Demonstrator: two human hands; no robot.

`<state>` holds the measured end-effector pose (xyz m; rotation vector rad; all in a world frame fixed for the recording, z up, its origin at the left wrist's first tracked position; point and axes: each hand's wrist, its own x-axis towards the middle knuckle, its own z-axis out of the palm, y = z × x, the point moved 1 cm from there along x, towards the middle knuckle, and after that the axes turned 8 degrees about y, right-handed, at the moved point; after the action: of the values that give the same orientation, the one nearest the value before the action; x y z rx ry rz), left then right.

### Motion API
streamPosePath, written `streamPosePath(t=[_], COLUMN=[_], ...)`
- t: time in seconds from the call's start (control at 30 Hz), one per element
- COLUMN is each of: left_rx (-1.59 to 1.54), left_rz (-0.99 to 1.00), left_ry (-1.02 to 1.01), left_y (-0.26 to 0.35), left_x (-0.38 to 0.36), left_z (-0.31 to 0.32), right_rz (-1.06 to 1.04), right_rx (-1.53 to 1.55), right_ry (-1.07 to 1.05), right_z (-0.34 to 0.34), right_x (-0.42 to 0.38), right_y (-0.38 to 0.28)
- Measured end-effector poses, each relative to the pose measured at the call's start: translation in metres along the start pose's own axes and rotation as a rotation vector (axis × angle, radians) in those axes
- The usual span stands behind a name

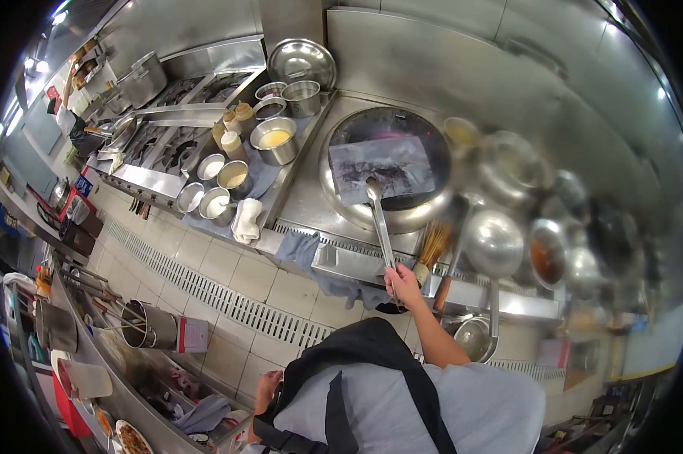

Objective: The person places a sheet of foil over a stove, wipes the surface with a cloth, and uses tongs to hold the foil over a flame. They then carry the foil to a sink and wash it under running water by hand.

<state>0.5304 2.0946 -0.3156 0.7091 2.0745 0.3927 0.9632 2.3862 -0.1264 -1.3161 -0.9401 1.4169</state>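
Observation:
My right hand point(402, 286) is closed around the end of a long-handled metal ladle point(381, 227). The ladle's head lies over a grey rectangular sheet point(417, 163), which spans part of the dark round wok point(357, 130) set in the steel range. Just right of that hand stands a bamboo brush point(434, 244), bristles up. Low at my side hangs my left hand point(266, 388), beside the black apron point(332, 344); its fingers are partly hidden and what they hold, if anything, does not show.
Left of the wok stand a pot of yellow liquid point(273, 139), squeeze bottles point(233, 144) and small metal pots point(235, 176). A strainer point(493, 242) and a bowl of reddish sauce point(547, 253) sit right. Gas burners point(179, 153) lie farther left; a person point(73, 125) stands beyond. A floor drain grate point(228, 299) runs behind.

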Motion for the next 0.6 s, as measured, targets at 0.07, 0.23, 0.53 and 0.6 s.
streamPosePath(t=[0.07,0.23,0.53,0.6], left_rx=[-0.038,-0.322,-0.205,-0.18], left_rz=[0.032,0.123,0.144,0.171], left_ry=[-0.004,-0.144,-0.075,-0.049], left_y=[-0.002,-0.043,-0.04,-0.037], left_x=[0.0,0.028,0.027,0.024], left_z=[0.002,0.013,0.002,-0.002], right_rz=[0.026,0.142,0.167,0.135], right_rx=[0.035,0.198,0.34,0.343], right_ry=[-0.022,0.023,0.088,0.087], right_z=[0.002,0.012,0.012,0.008], right_x=[-0.001,-0.001,0.003,0.003], right_y=[-0.002,-0.003,-0.03,-0.036])
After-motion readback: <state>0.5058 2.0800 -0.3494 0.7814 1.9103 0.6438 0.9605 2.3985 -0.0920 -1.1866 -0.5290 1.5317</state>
